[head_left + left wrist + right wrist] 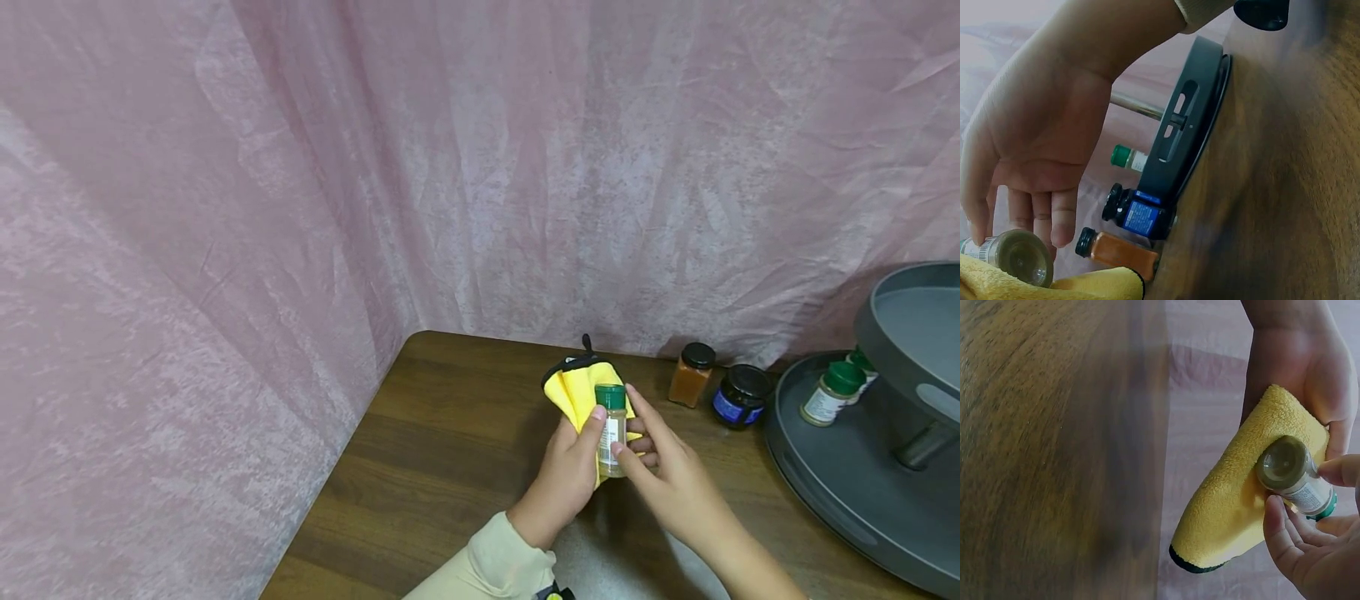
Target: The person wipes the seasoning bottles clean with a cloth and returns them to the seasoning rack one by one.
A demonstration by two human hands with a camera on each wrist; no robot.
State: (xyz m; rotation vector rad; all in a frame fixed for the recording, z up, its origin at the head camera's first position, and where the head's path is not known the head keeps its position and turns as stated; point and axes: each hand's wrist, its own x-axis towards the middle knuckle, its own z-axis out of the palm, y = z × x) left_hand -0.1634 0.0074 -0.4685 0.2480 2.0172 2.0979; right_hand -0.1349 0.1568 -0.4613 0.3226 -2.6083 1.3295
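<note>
A small spice jar (611, 442) with a green lid and white label stands nearly upright between both hands, lid up. Behind it is a yellow cloth (577, 390) with black edging and a dark hanging loop. My left hand (558, 479) holds the cloth against the jar, its thumb lying on the jar near the lid. The right hand (678, 475) grips the jar from the other side, thumb low on the label. In the right wrist view the jar's clear base (1285, 462) faces the camera, against the cloth (1235, 506).
A square jar of orange-brown spice (690, 377) and a dark blue-labelled jar (741, 397) stand beside a grey two-tier turntable (810, 492). Green-lidded jars (832, 393) sit on its lower tier. Pink drapes (525, 183) hang behind the wooden table (435, 467).
</note>
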